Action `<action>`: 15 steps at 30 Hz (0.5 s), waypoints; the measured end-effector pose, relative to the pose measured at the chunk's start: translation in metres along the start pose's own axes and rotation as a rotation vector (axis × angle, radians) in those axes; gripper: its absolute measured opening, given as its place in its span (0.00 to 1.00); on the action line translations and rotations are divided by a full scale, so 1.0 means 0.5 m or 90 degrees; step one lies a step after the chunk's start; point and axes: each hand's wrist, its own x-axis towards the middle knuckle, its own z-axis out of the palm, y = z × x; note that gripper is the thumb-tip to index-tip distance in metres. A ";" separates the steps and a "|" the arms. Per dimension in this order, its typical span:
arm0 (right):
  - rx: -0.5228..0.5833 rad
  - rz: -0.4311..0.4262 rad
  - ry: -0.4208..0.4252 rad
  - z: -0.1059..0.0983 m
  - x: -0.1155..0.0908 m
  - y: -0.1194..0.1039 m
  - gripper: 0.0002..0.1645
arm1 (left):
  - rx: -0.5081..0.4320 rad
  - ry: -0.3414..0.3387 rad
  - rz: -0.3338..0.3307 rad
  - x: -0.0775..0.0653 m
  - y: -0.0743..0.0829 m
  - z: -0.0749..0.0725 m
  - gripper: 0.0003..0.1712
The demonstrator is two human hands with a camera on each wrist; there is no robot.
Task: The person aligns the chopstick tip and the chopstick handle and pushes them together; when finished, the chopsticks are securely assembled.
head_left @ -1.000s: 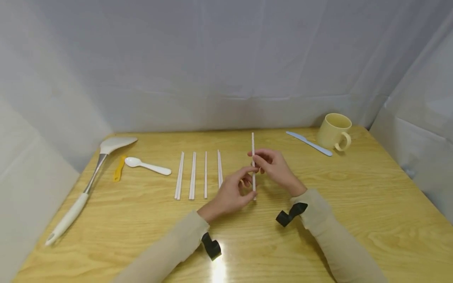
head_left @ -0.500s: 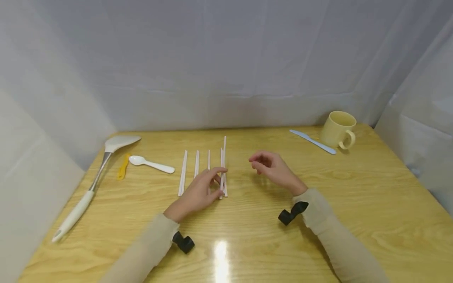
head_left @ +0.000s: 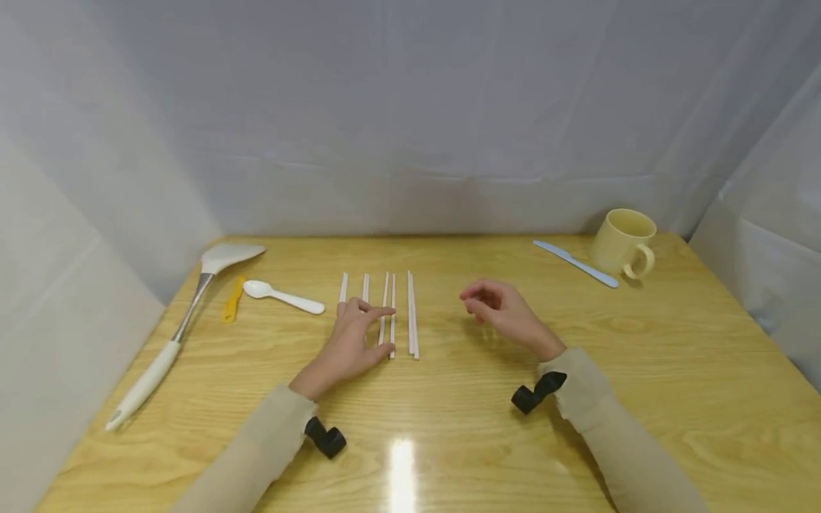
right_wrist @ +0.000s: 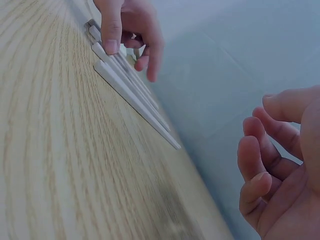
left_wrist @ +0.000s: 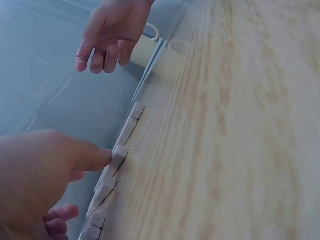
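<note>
In the head view, my left hand [head_left: 349, 342] has thumb and index finger spread along a white chopstick [head_left: 393, 292], low at the table. Just left of it lies another chopstick [head_left: 387, 292], with a narrow gap between. Two chopsticks [head_left: 412, 320] lie close together to the right. Further left, more chopsticks [head_left: 365, 286] lie partly hidden under my hand. The left wrist view shows the thumb touching the end of one chopstick [left_wrist: 119, 155]. My right hand [head_left: 503, 310] hovers loosely curled above the table and holds nothing.
A white spoon [head_left: 288, 299], a yellow-orange utensil [head_left: 234, 301] and a long-handled white-headed turner [head_left: 192, 313] lie at the left. A light blue knife [head_left: 577, 263] and a yellow mug [head_left: 616, 246] are at the back right. A cloth curtain [head_left: 436, 128] closes the back.
My left hand has carried the chopstick leftward, over the rightmost pair, to beside the single one. My right hand has let go of that chopstick and stays on the right.
</note>
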 end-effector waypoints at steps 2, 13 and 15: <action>0.002 0.005 0.002 0.000 -0.001 0.001 0.12 | 0.004 -0.006 0.003 -0.001 0.000 0.000 0.29; -0.011 0.014 0.023 -0.004 0.006 0.007 0.12 | 0.048 -0.042 -0.019 0.000 0.006 -0.009 0.27; -0.014 0.026 0.029 -0.009 0.004 0.010 0.13 | 0.047 -0.045 -0.021 0.002 0.007 -0.011 0.26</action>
